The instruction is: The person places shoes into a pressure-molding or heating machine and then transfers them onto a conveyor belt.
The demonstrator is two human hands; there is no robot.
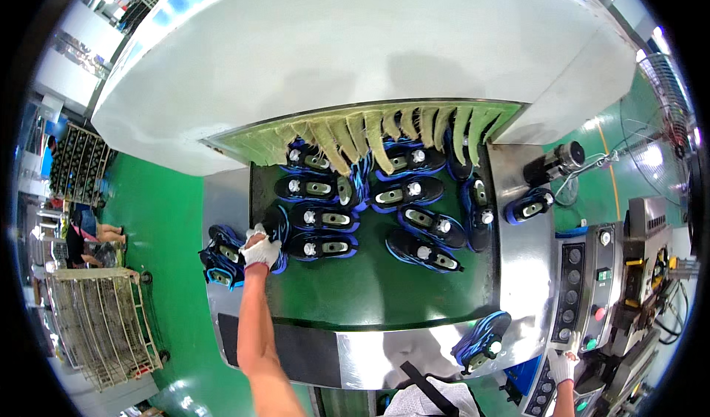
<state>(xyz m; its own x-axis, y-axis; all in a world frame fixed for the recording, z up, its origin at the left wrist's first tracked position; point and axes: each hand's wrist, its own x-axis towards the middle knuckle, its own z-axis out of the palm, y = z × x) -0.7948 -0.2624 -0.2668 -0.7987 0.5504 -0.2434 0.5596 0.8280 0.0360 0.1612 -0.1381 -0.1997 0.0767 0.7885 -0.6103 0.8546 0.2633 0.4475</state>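
My left hand (260, 250), in a white glove with bare fingertips, is closed on a black and blue shoe (279, 224) at the left side of a green conveyor belt (355, 298). Just left of that hand, more black and blue shoes (223, 254) lie on the metal ledge. My right hand (561, 365), gloved alike, rests low at the right by a control panel (584, 287); its fingers look apart with nothing visible in them. A shoe (484, 339) with a pale last inside lies on the near metal edge, between the hands.
Several similar shoes (324, 219) lie in rows on the belt, some under fringed yellow-green strips (344, 137) of a large white machine (444, 47). One shoe (529, 206) sits on the right ledge beside a dark motor (555, 163). Wire rack carts (103, 328) stand left; a person's legs (111, 233) show there.
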